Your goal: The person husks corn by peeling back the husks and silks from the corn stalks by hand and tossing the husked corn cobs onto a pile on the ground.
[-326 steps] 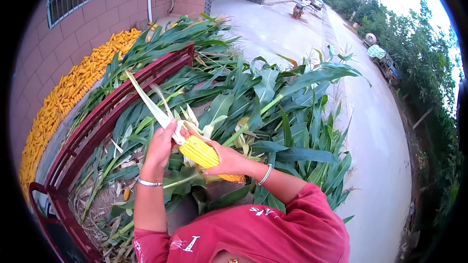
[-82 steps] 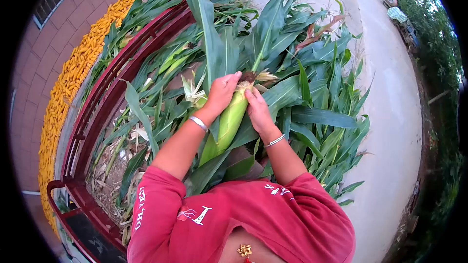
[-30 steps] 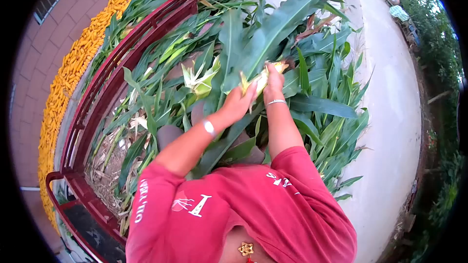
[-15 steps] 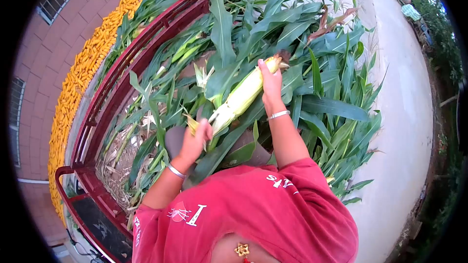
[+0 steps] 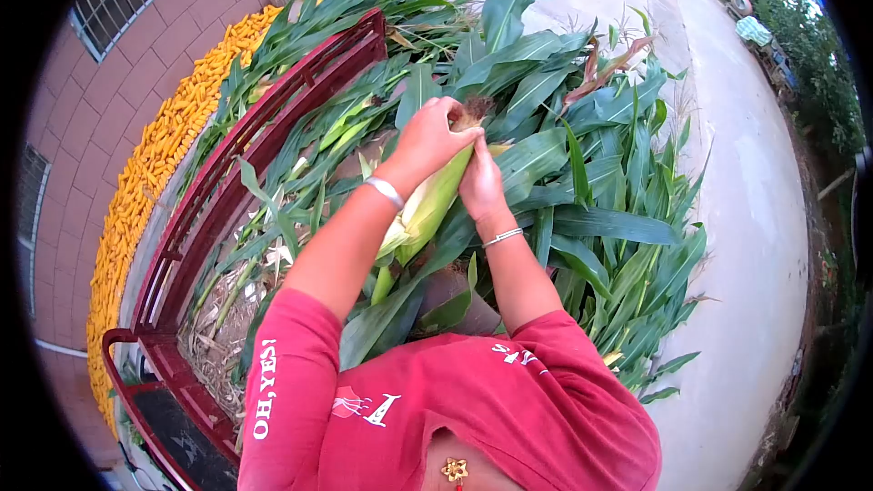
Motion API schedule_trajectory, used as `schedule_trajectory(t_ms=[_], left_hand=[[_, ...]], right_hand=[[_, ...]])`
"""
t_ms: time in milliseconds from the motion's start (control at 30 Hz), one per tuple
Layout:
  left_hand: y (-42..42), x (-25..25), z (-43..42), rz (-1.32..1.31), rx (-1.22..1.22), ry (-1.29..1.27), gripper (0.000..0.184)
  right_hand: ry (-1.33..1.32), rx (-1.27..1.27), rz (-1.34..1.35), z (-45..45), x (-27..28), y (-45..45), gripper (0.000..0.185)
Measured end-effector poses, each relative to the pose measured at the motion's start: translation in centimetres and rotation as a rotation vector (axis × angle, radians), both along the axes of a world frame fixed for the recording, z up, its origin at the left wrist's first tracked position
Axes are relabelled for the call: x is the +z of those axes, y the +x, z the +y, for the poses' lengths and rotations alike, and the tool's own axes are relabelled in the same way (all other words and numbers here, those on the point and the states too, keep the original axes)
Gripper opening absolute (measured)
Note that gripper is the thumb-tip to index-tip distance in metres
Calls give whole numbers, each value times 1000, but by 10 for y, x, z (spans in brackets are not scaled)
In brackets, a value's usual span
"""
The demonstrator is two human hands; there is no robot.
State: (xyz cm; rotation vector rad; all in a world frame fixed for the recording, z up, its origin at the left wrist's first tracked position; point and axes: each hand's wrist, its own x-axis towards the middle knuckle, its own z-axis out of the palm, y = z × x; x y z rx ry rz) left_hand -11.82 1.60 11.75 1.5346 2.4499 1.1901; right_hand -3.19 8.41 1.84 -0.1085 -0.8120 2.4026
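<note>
A corn ear [image 5: 435, 203] in pale green husk slants up in front of my chest, with brown silk at its top end. My left hand [image 5: 433, 138] is closed at the silk end, its fingers pinched at the husk tip. Against the right side of the same tip, my right hand [image 5: 482, 180] presses with its fingers closed. Part of the husk hangs loose near the ear's lower end. Long green leaves [image 5: 536, 150] lie under and around both hands.
A dark red metal rail [image 5: 209, 155] curves along the left. Beyond it, a long heap of yellow husked cobs [image 5: 150, 164] lies by the pink block wall [image 5: 91, 118]. Cut corn stalks spread ahead and right. A concrete road [image 5: 746, 173] runs along the right side.
My left hand has moved from the ear's lower end up to its silk tip. The ear stands more upright, and my right hand has shifted slightly left and down.
</note>
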Motion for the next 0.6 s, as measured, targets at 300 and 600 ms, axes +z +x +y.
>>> schedule_trajectory(t_ms=[300,600], left_hand=[[-7,0,-2,11,129,87,38],[-30,23,-25,36,-202,-202,25]], right_hand=[[61,-72,-58,-10,12,-10,49],[72,-55,-89,-21,6,-23,50]])
